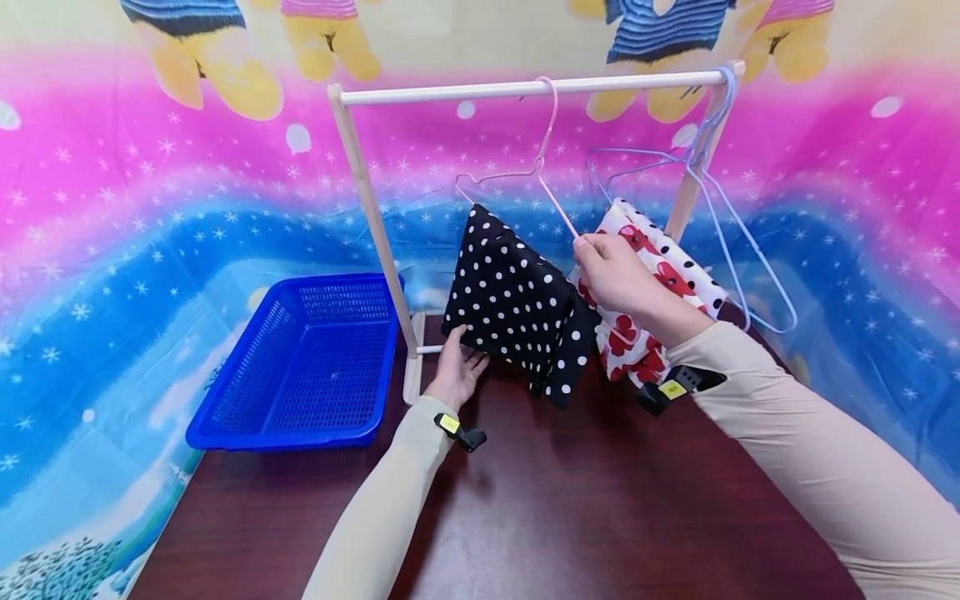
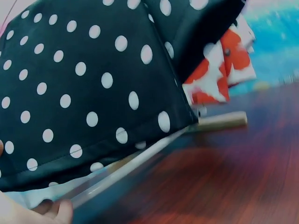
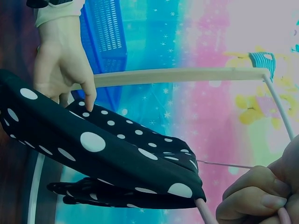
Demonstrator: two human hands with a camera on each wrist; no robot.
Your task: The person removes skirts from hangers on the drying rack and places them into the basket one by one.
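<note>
A pink hanger hooks over the rack's top bar, a black cloth with white polka dots draped folded over it. My right hand grips the hanger's right arm just above the cloth; in the right wrist view its fingers curl round the pink wire. Low on the left, my left hand has its thumb against the cloth's lower corner, its other fingers loosely extended below the hem. Behind my right hand hangs a white cloth with red figures and black dots, partly hidden.
The wooden rack stands on a dark red-brown table. A blue plastic basket sits left of it. Bluish-purple hangers hang bunched at the bar's right end. A colourful patterned backdrop surrounds the table.
</note>
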